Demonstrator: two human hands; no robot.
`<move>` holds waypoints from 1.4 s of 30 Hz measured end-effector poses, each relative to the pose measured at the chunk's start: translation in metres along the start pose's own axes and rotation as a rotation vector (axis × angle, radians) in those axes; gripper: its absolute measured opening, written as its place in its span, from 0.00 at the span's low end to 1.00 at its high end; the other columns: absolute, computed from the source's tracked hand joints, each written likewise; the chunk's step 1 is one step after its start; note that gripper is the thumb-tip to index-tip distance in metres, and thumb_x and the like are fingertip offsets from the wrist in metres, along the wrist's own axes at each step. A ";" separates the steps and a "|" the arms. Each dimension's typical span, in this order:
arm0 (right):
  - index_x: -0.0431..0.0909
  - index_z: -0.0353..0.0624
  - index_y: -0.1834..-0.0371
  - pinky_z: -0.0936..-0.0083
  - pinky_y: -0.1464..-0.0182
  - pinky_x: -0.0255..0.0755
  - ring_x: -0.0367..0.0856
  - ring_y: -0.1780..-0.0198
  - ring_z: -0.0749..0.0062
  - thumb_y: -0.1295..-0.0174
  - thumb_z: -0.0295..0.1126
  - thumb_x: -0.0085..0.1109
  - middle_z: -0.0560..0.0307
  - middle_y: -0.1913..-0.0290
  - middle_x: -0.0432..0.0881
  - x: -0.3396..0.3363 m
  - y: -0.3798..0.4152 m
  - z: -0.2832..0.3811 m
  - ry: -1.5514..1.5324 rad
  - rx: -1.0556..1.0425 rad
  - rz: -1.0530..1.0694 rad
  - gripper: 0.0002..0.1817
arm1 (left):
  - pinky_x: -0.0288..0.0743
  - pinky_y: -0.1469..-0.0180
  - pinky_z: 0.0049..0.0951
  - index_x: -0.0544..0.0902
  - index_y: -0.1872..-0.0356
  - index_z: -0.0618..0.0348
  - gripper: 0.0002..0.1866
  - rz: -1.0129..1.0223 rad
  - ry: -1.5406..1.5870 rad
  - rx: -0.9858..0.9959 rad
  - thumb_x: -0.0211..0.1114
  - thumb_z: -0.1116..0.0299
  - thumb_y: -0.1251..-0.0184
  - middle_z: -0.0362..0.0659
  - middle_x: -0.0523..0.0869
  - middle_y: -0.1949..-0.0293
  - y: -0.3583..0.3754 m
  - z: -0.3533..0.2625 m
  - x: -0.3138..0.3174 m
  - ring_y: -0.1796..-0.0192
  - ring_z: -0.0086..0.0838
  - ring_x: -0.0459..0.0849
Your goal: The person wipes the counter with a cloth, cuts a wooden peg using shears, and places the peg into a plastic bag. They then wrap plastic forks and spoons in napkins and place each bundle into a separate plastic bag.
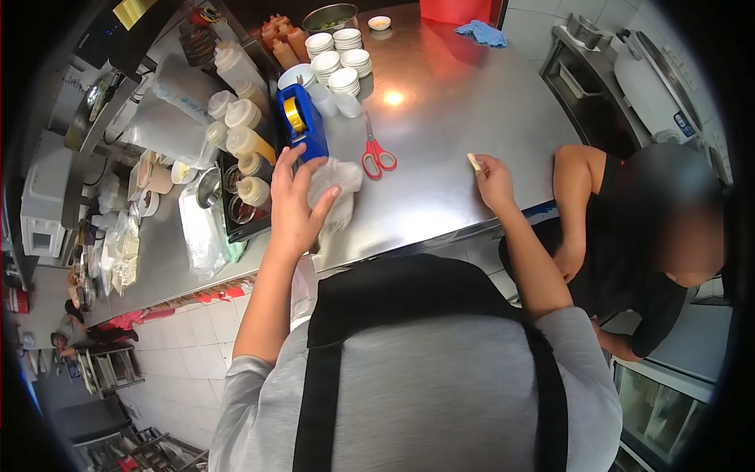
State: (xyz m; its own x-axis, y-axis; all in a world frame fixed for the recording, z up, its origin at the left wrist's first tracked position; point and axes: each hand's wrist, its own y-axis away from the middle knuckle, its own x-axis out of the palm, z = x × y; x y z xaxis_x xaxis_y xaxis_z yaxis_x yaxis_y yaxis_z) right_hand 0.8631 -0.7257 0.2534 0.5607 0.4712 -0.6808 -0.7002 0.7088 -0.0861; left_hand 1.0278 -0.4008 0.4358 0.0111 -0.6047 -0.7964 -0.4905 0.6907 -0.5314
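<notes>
My left hand point(296, 206) is raised with its fingers spread, over the near left part of the steel table point(440, 102). Beside its fingers a crumpled white cloth point(336, 189) lies on the table, and just beyond them stands a blue tape dispenser point(312, 126) with a yellow roll. Red-handled scissors point(378, 157) lie to the right of the cloth. Over the right part of the table, my right hand point(494, 186) pinches a small pale piece point(473, 162) between thumb and fingers; what it is I cannot make out.
Stacks of small white bowls point(344, 81) and sauce bottles point(242, 114) stand at the back left. A blue cloth point(481, 33) lies at the far edge. Another person point(629, 228) in black leans close on the right, one elbow near the table corner.
</notes>
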 end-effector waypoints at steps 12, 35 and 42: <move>0.70 0.41 0.43 0.69 0.54 0.80 0.82 0.57 0.64 0.37 0.25 0.58 0.50 0.56 0.79 -0.022 0.055 0.074 -1.274 0.425 0.246 0.19 | 0.72 0.61 0.16 0.80 0.54 0.62 0.12 0.225 0.918 -0.568 0.65 0.79 0.39 0.37 0.82 0.72 0.033 -0.004 0.050 0.69 0.15 0.79; 0.74 0.35 0.54 0.72 0.60 0.81 0.84 0.64 0.65 0.36 0.32 0.60 0.51 0.61 0.80 -0.005 0.105 0.115 -1.353 0.447 0.376 0.13 | 0.68 0.67 0.20 0.84 0.61 0.63 0.08 0.353 0.670 -0.420 0.68 0.73 0.40 0.35 0.82 0.73 0.040 -0.055 0.078 0.71 0.17 0.72; 0.80 0.38 0.61 0.79 0.71 0.77 0.80 0.74 0.75 0.33 0.42 0.56 0.59 0.73 0.80 0.013 0.113 0.103 -0.986 0.449 0.759 0.16 | 0.73 0.64 0.27 0.85 0.64 0.61 0.08 0.254 0.554 -0.374 0.71 0.75 0.46 0.43 0.82 0.73 0.082 -0.027 0.065 0.69 0.28 0.79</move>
State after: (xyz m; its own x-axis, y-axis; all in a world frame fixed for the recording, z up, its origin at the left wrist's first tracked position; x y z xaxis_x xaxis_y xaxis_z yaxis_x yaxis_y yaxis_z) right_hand 0.8365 -0.5854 0.3099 0.3145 0.8721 0.3750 -0.8817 0.1220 0.4558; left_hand 0.9649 -0.3944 0.3481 -0.5391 -0.6239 -0.5657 -0.6858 0.7151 -0.1352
